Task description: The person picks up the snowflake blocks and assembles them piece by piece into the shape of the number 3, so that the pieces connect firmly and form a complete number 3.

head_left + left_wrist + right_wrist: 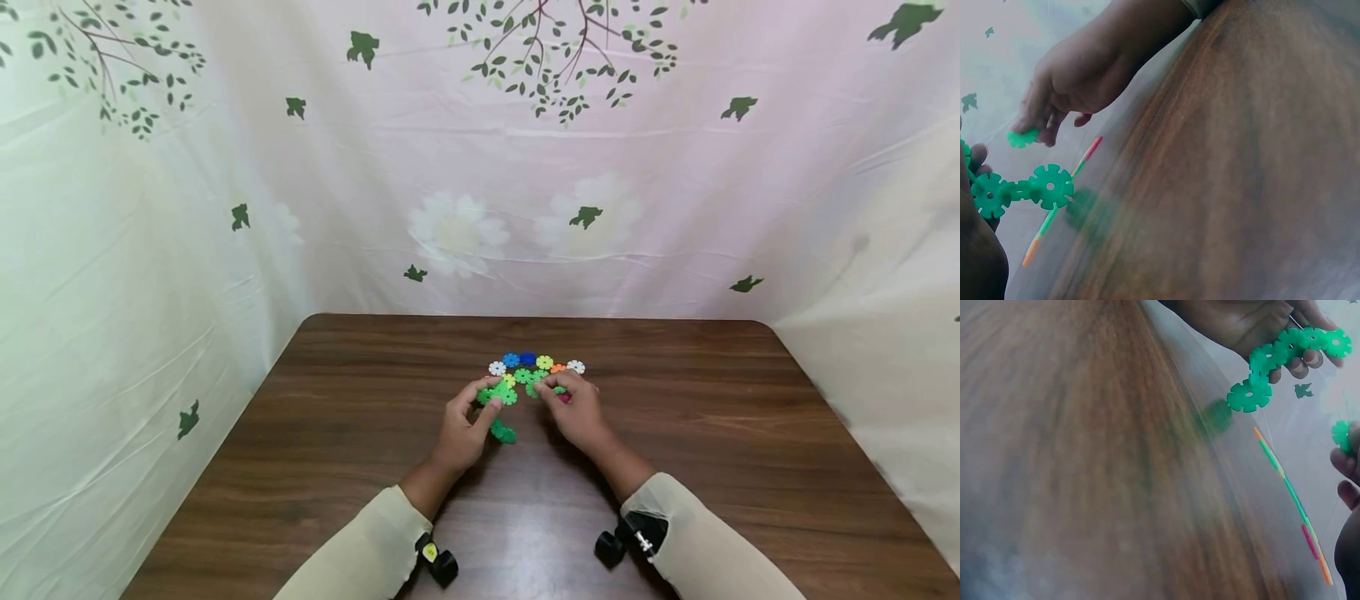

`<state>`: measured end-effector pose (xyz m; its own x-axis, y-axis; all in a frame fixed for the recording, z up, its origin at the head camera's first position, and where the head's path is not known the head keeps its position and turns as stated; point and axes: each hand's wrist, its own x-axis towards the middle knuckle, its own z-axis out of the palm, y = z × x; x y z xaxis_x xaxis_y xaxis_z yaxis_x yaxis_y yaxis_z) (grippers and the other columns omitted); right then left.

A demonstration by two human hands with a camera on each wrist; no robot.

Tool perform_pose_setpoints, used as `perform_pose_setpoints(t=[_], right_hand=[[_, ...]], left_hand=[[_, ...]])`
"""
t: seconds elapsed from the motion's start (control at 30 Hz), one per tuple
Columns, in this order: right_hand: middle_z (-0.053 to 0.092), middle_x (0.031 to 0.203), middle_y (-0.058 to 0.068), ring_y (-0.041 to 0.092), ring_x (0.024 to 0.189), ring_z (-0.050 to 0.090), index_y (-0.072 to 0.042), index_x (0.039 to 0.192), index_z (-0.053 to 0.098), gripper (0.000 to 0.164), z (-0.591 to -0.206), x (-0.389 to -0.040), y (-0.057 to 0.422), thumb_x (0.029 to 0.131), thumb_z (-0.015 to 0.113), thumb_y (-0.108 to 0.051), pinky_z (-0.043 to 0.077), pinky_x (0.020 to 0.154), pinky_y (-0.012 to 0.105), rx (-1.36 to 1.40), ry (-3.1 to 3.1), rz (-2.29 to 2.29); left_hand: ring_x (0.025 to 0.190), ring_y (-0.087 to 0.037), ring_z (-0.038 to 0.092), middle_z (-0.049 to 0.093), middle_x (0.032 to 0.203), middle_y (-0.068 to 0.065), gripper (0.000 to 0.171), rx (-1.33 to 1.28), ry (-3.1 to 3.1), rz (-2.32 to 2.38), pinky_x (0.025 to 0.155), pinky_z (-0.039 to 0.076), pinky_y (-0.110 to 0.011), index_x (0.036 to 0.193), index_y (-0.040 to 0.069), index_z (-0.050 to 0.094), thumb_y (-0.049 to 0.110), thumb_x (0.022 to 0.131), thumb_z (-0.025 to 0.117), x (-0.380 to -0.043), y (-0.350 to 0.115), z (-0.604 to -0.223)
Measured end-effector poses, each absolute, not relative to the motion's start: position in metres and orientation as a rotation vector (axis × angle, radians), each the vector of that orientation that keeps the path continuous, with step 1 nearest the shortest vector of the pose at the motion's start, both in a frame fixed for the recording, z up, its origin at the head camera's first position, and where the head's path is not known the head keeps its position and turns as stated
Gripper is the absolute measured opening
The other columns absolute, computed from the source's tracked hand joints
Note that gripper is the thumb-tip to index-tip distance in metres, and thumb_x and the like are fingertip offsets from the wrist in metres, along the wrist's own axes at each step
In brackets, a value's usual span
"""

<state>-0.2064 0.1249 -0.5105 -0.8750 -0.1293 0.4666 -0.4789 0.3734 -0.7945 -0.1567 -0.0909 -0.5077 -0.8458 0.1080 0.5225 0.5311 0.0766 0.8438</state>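
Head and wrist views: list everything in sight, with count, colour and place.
Table: one, brown wood-grain, lower part of the head view.
Cloth: panel count unclear, pale with green print, behind and beside the table.
Flat discs: several, some hidden; white, blue, yellow, orange, green, pink; on the table.
Disc chain: one, green, held by the left hand.
Single disc: one, green, pinched by the right hand.
Wrist devices: two, black, one per wrist.
Sleeves: two, cream, on the forearms.
Left hand, right hand: one each, bare, over the table.
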Motion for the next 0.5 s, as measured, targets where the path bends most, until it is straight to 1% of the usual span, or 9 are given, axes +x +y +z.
perform_pose_setpoints(t=[0.13, 0.23, 0.37, 0.5], right_hand=[[0.074, 0.094, 0.012, 0.004, 0.09, 0.061, -0.005, 0.09, 0.081, 0.01, -0.505, -0.202, 0.124, 0.1, 0.079, -0.007, 0.052, 0.079, 0.023, 0.571, -2.219, 1.595], [0.075, 0.093, 0.015, 0.004, 0.089, 0.061, -0.003, 0.089, 0.081, 0.01, -0.5, -0.2, 0.122, 0.099, 0.078, -0.003, 0.052, 0.078, 0.021, 0.609, -2.147, 1.65], [0.076, 0.092, 0.018, 0.0, 0.09, 0.063, -0.001, 0.088, 0.08, 0.011, -0.494, -0.196, 0.119, 0.099, 0.077, 0.001, 0.052, 0.081, 0.017, 0.634, -2.095, 1.687], [0.077, 0.092, 0.021, -0.004, 0.092, 0.065, 0.001, 0.088, 0.079, 0.011, -0.488, -0.192, 0.117, 0.098, 0.076, 0.005, 0.053, 0.085, 0.016, 0.635, -2.063, 1.707]], left_hand=[[0.131, -0.006, 0.063, 0.063, 0.142, -0.039, 0.035, -0.647, -2.029, -1.811, 0.108, 0.051, -0.018, 0.141, -0.015, 0.061, 0.0, 0.109, 0.06, -0.157, -0.09, -0.508], [0.128, -0.006, 0.065, 0.066, 0.139, -0.038, 0.034, -0.65, -2.014, -1.797, 0.107, 0.052, -0.019, 0.139, -0.015, 0.062, -0.001, 0.108, 0.061, -0.158, -0.089, -0.508], [0.119, -0.004, 0.066, 0.07, 0.134, -0.033, 0.033, -0.636, -2.016, -1.799, 0.1, 0.054, -0.019, 0.137, -0.014, 0.064, -0.001, 0.107, 0.064, -0.156, -0.089, -0.507], [0.108, -0.002, 0.066, 0.073, 0.127, -0.03, 0.033, -0.626, -2.033, -1.804, 0.091, 0.056, -0.021, 0.137, -0.013, 0.065, 0.0, 0.106, 0.066, -0.154, -0.088, -0.505]])
